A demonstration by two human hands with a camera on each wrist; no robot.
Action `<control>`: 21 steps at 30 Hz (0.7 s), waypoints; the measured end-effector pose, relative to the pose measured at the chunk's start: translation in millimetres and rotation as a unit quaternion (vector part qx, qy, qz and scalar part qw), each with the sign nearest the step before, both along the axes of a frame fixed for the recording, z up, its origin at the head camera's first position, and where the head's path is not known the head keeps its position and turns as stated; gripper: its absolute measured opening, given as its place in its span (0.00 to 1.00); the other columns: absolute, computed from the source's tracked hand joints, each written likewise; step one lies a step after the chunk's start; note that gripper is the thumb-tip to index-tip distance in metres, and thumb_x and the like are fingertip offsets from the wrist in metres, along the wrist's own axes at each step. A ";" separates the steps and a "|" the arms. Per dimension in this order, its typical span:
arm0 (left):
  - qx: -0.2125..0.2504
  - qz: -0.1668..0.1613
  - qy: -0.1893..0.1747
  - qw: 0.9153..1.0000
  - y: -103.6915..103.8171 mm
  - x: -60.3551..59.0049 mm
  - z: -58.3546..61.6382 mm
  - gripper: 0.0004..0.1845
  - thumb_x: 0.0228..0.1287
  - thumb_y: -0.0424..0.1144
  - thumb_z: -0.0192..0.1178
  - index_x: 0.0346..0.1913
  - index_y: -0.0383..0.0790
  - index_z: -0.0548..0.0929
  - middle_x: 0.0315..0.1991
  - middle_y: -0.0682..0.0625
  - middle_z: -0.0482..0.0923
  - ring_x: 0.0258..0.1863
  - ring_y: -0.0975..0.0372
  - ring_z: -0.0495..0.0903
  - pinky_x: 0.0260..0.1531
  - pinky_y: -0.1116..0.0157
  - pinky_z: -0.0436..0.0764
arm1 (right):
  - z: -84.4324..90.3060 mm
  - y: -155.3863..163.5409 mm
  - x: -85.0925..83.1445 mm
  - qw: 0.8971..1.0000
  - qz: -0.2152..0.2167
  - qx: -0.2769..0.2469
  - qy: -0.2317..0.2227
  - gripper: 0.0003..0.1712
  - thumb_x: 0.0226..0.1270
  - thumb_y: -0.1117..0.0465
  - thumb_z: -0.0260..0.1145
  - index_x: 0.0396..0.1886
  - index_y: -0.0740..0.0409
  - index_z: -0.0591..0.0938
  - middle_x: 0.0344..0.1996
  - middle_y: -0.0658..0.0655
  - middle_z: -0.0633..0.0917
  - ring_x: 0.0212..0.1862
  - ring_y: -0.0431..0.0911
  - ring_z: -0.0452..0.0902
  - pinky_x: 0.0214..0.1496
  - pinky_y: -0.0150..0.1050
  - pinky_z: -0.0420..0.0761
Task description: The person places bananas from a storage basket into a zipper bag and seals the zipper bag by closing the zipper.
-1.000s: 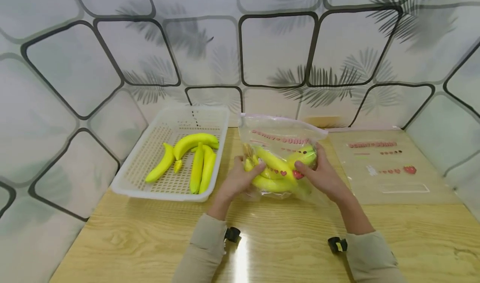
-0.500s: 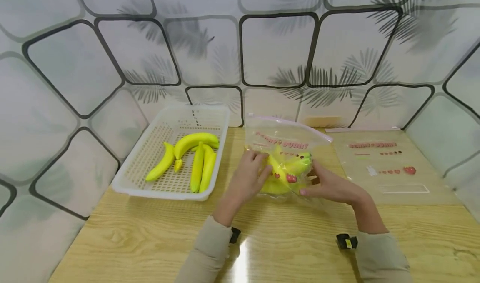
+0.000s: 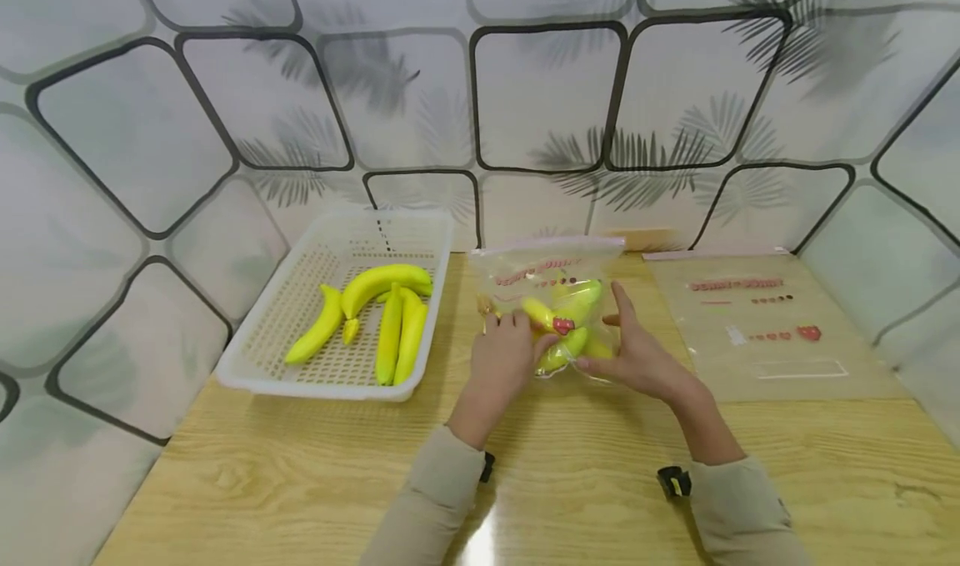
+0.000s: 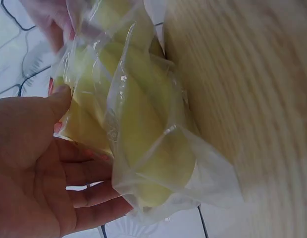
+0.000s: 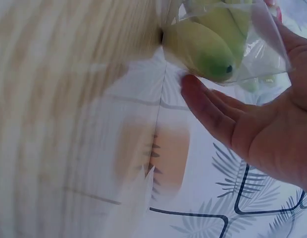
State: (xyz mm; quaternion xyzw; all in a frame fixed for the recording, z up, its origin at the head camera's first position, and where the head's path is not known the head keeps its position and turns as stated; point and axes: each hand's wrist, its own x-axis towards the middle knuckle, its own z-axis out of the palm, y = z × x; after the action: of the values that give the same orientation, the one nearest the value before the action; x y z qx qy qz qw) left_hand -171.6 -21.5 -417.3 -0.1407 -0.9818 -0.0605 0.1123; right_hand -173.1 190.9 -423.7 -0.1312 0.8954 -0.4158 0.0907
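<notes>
A clear zip bag (image 3: 555, 276) with pink print stands on the wooden table (image 3: 300, 474), with several yellow-green bananas (image 3: 576, 301) inside. My left hand (image 3: 517, 337) grips the bag's left side, thumb on the front and fingers behind. In the left wrist view the left hand (image 4: 39, 163) cups the plastic bag (image 4: 143, 124). My right hand (image 3: 622, 341) lies flat against the bag's right side with straight fingers. The right wrist view shows that open right hand (image 5: 252, 124) under the bag's (image 5: 218, 39) green-tipped banana end.
A white perforated basket (image 3: 315, 387) sits to the left and holds several loose bananas (image 3: 390, 324). A second, flat zip bag (image 3: 757, 333) lies on the table at the right. Patterned wall panels close in the back and both sides.
The bag has been turned more upright and moved slightly left and back. My right hand has gone from gripping it to lying flat against its side.
</notes>
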 end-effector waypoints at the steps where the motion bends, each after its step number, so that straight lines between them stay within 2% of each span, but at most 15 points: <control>1: -0.004 0.005 0.005 1.000 0.4 0.1 -1.6 0.35 0.68 0.67 0.48 0.48 0.36 0.81 0.41 0.45 0.83 0.42 0.52 0.80 0.31 0.60 0.84 | -0.7 -0.9 -1.3 1.000 0.000 -0.003 0.016 0.72 0.58 0.49 0.76 0.79 0.56 0.29 0.73 0.77 0.53 0.64 0.75 0.66 0.62 0.66 0.70; 3: 0.001 0.008 0.024 1.000 1.2 0.0 -4.5 0.34 0.67 0.68 0.51 0.44 0.36 0.80 0.39 0.45 0.81 0.39 0.54 0.80 0.29 0.63 0.83 | -2.9 -1.2 -4.2 0.999 0.008 -0.009 0.045 0.74 0.55 0.53 0.79 0.79 0.53 0.29 0.76 0.73 0.46 0.64 0.75 0.64 0.62 0.66 0.70; 5: 0.028 -0.004 0.047 0.998 2.0 -0.4 -6.6 0.30 0.65 0.65 0.57 0.41 0.38 0.77 0.38 0.46 0.77 0.37 0.56 0.77 0.29 0.66 0.80 | -4.4 -0.8 -7.0 0.997 0.023 -0.008 0.070 0.74 0.53 0.56 0.80 0.80 0.54 0.31 0.77 0.70 0.39 0.67 0.74 0.60 0.65 0.66 0.67; 8: 0.064 -0.049 0.076 0.994 3.9 -0.5 -7.7 0.22 0.64 0.57 0.64 0.41 0.40 0.74 0.38 0.48 0.72 0.36 0.58 0.73 0.32 0.69 0.77 | -4.5 2.2 -8.9 0.996 0.033 0.001 0.086 0.73 0.51 0.58 0.81 0.80 0.55 0.35 0.78 0.68 0.38 0.68 0.73 0.58 0.65 0.67 0.65; 10: 0.073 -0.084 0.078 0.991 4.5 -0.6 -7.9 0.16 0.66 0.50 0.65 0.43 0.42 0.75 0.40 0.49 0.72 0.39 0.57 0.74 0.37 0.68 0.77 | -3.7 4.7 -9.3 0.995 0.033 0.004 0.092 0.72 0.49 0.58 0.82 0.80 0.55 0.39 0.78 0.68 0.40 0.68 0.73 0.58 0.64 0.68 0.66; 12: 0.067 -0.111 0.067 0.989 4.4 -0.6 -8.4 0.13 0.68 0.45 0.64 0.49 0.43 0.77 0.45 0.49 0.74 0.43 0.56 0.75 0.42 0.66 0.78 | -2.8 7.0 -9.3 0.996 0.033 0.003 0.085 0.69 0.49 0.58 0.82 0.80 0.54 0.42 0.78 0.68 0.44 0.67 0.74 0.61 0.62 0.70 0.67; 14: 0.062 -0.126 0.048 0.989 4.1 -1.1 -9.1 0.15 0.69 0.43 0.63 0.55 0.44 0.77 0.51 0.48 0.75 0.48 0.55 0.76 0.44 0.63 0.80 | -2.7 9.1 -9.3 0.996 0.036 -0.002 0.078 0.67 0.50 0.58 0.81 0.79 0.54 0.45 0.77 0.68 0.48 0.67 0.74 0.62 0.61 0.71 0.68; 18: 0.067 -0.123 -0.003 0.990 4.9 -1.4 -9.1 0.23 0.71 0.44 0.61 0.64 0.45 0.72 0.60 0.46 0.72 0.55 0.52 0.74 0.45 0.56 0.81 | -3.7 10.7 -10.7 0.997 0.034 -0.003 0.075 0.58 0.54 0.62 0.79 0.76 0.57 0.50 0.75 0.70 0.55 0.65 0.73 0.66 0.60 0.69 0.71; 21: 0.068 -0.115 -0.034 0.990 6.4 -1.2 -8.7 0.32 0.71 0.46 0.60 0.73 0.46 0.62 0.63 0.44 0.70 0.59 0.49 0.71 0.48 0.51 0.79 | -4.7 9.9 -11.5 0.996 0.022 0.000 0.081 0.51 0.56 0.67 0.76 0.73 0.60 0.56 0.72 0.71 0.61 0.63 0.72 0.69 0.58 0.65 0.74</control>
State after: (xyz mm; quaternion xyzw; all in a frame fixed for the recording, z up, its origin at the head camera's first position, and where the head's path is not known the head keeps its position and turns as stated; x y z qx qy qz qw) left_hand -172.8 -15.1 -426.0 -0.2426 -0.9559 -0.1447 0.0804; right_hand -184.6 200.8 -428.4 -0.1837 0.8969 -0.4014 0.0271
